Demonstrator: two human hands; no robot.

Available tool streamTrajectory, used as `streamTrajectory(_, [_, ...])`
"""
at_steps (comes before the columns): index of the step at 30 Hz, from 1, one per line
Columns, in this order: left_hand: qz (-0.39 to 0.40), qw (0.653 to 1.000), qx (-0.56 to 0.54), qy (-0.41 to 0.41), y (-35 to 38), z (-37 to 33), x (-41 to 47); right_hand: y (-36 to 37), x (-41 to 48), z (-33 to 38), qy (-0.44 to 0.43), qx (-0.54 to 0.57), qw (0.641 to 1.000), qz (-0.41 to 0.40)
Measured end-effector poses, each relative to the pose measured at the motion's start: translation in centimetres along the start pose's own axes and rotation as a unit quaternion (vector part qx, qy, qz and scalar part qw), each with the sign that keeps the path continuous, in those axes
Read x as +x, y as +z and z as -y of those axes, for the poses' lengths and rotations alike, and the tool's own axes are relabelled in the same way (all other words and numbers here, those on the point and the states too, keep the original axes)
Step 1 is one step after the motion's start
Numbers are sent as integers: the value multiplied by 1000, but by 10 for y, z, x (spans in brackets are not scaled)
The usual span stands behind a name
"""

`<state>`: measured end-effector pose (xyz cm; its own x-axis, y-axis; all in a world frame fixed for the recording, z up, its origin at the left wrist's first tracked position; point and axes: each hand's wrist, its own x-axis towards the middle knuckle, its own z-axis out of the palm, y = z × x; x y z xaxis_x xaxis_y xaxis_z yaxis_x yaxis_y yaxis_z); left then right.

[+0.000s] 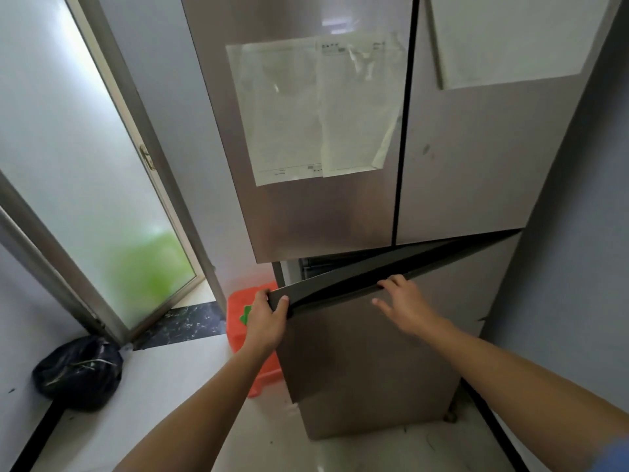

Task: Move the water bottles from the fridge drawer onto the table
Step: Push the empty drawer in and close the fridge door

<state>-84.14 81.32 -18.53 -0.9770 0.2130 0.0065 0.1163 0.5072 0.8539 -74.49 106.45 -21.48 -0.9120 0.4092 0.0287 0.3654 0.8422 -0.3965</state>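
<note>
A tall brushed-metal fridge (459, 172) fills the middle of the view. Its lower drawer front (367, 362) stands pulled out a little, more on the left than on the right, leaving a dark gap along its top. My left hand (267, 318) grips the drawer's top left corner. My right hand (405, 301) has its fingers hooked over the top edge near the middle, thumb spread on the front panel. No water bottles and no table are visible; the drawer's inside is hidden.
Papers (316, 107) are stuck on the upper fridge doors. An orange plastic stool (252, 338) stands left of the drawer. A black rubbish bag (78, 373) lies on the floor by a frosted glass door (88, 185). A grey wall (578, 267) closes the right side.
</note>
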Motion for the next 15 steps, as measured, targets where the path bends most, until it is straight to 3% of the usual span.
streamTrajectory(5, [-78,996,40,0,13,9,43,22,21,3,-10,12,994,-111])
streamTrajectory(15, [-143,976,137,91,39,8,84,29,56,-7,-50,6,995,-86])
